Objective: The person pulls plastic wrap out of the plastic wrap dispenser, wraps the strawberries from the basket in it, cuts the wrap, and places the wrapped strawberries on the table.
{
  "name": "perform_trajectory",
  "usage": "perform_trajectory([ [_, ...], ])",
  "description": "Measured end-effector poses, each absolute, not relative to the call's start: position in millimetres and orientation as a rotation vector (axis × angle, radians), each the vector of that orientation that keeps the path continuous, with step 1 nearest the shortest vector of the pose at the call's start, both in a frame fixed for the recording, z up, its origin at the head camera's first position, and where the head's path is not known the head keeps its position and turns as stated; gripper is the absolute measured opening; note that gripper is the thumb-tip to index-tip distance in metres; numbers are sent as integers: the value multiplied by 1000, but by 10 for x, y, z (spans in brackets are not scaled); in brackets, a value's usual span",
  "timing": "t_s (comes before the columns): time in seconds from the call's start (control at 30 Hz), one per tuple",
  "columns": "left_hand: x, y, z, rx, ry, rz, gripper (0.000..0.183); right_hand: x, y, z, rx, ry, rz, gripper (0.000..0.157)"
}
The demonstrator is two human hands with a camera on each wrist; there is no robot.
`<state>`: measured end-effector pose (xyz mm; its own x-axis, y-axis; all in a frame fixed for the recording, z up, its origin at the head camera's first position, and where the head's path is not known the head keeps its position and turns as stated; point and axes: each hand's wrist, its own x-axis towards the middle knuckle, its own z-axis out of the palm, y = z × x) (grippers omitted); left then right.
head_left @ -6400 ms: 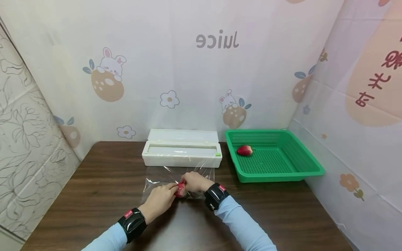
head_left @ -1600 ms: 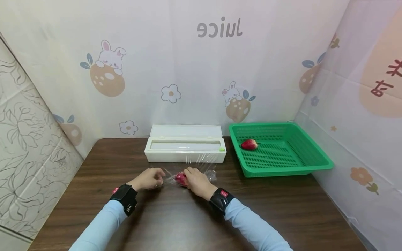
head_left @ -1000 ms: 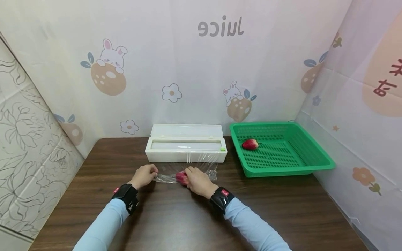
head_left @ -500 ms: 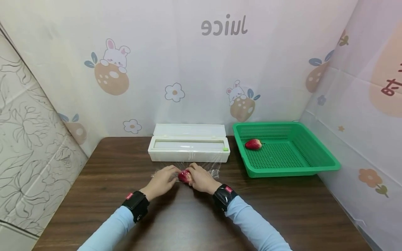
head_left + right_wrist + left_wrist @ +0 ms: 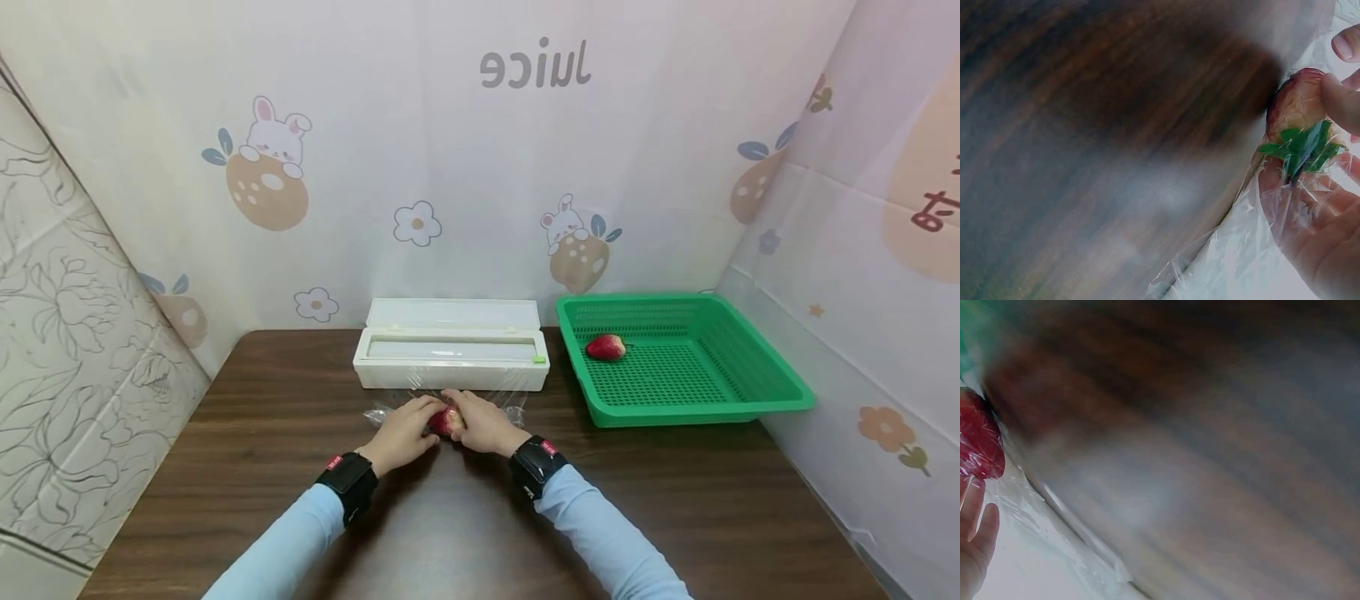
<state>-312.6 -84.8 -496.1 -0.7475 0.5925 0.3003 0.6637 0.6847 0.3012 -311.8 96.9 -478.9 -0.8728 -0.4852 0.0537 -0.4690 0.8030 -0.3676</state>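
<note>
A red strawberry (image 5: 446, 423) with a pale stem end lies on the table just in front of the cling film box (image 5: 450, 373). Clear cling film (image 5: 377, 414) runs from the box to the fruit and bunches up at either side. From the left, my left hand (image 5: 402, 433) has its fingers and thumb around the fruit. My right hand (image 5: 489, 425) grips the opposite end. In the right wrist view, film covers the strawberry (image 5: 1297, 106) and its green leaves (image 5: 1304, 147). Shiny film also clings to the red tip of the strawberry (image 5: 980, 437) in the left wrist view.
The white box stands with its lid (image 5: 453, 313) raised, a small green slider (image 5: 539, 359) at its right. To the right is a green basket (image 5: 675, 408) with another strawberry (image 5: 606, 347) in it. Printed curtains stand behind the dark wooden table (image 5: 285, 392) and at both sides.
My left hand, earlier out at the left end of the film, has come in to the strawberry. My right hand has stayed on it. The film is now gathered around the fruit.
</note>
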Motion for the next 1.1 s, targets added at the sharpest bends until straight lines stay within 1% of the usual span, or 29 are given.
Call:
perform_trajectory([
  [0.07,-3148,-831,-4944,-1012,-2734,-583,47,-3134,970,-4785,-770,2926,-609,71],
  [0.13,-3175,-815,-4936,-1003,-2743,-589,47,-3146,970,-4780,-762,2911,-643,71],
  [0.43,-3282,-757,-5040,-918,-2773,-702,43,-3177,985,-4802,-719,2895,-739,47],
  [0.57,-3327,-762,-5073,-907,-2758,-751,40,-3209,975,-4834,-683,2873,-767,40],
  [0.7,-3358,-776,-5068,-938,-2759,-742,38,-3204,968,-4821,-634,2841,-782,46],
  [0.83,-3374,-780,-5065,-940,-2767,-721,38,-3180,963,-4795,-676,2875,-740,49],
  [0.97,-3378,-771,-5051,-934,-2790,-745,40,-3184,966,-4777,-692,2931,-710,43],
  [1.1,-3383,-753,-5033,-912,-2838,-737,42,-3209,974,-4775,-660,2942,-704,41],
])
